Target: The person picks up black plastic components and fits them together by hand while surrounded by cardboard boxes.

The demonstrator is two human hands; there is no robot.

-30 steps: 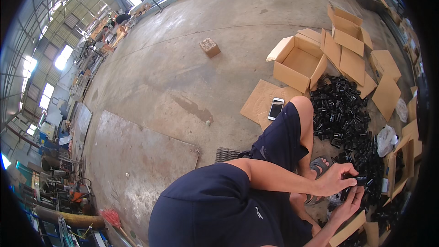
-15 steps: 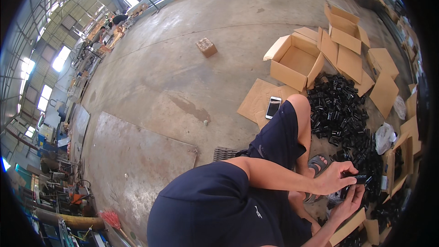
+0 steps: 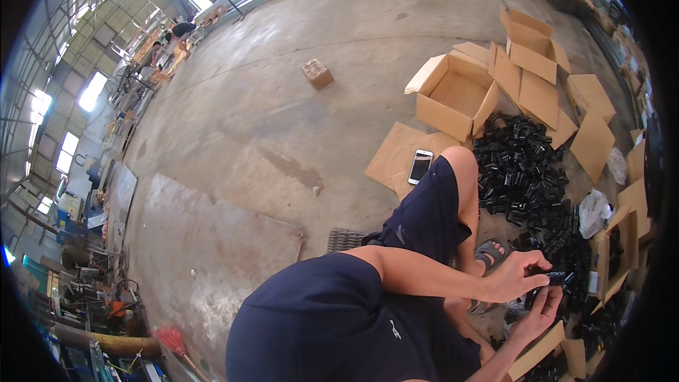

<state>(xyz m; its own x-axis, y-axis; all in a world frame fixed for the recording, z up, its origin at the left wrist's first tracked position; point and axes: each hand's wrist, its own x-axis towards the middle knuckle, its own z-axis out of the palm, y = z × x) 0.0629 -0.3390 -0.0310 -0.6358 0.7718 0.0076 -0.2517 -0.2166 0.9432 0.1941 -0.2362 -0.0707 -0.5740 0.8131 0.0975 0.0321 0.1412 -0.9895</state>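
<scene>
Left hand (image 3: 515,277) pinches a small black piece (image 3: 558,278), thumb below, fingers curled over the top. Right hand (image 3: 539,317) sits just below it, fingertips bunched up near the underside of the piece; cannot tell whether they grip it or only brace it. Piece is held above the floor, next to the loose black pile. Its far end pokes out past the fingers, glossy highlights on it.

Handling, my guess: light, stiff, hard plastic or coated metal; shiny faces may slip, so pinch across the long sides near the middle, leave the ends free. Doesn't look fragile, though any thin edges are too small to make out.

Around it, left to right: white phone (image 3: 420,167) on a flat cardboard sheet (image 3: 385,163); open carton (image 3: 442,114) above the knee; grey sandal (image 3: 488,250) on the foot, close to the left hand; black pile (image 3: 520,163) of similar-looking pieces, heaped and tangled, probably easiest to pick singly off the top; crumpled clear plastic bag (image 3: 594,213) beside the pile; torn-open carton (image 3: 601,265) at far right. Contents there too dark to read.
</scene>
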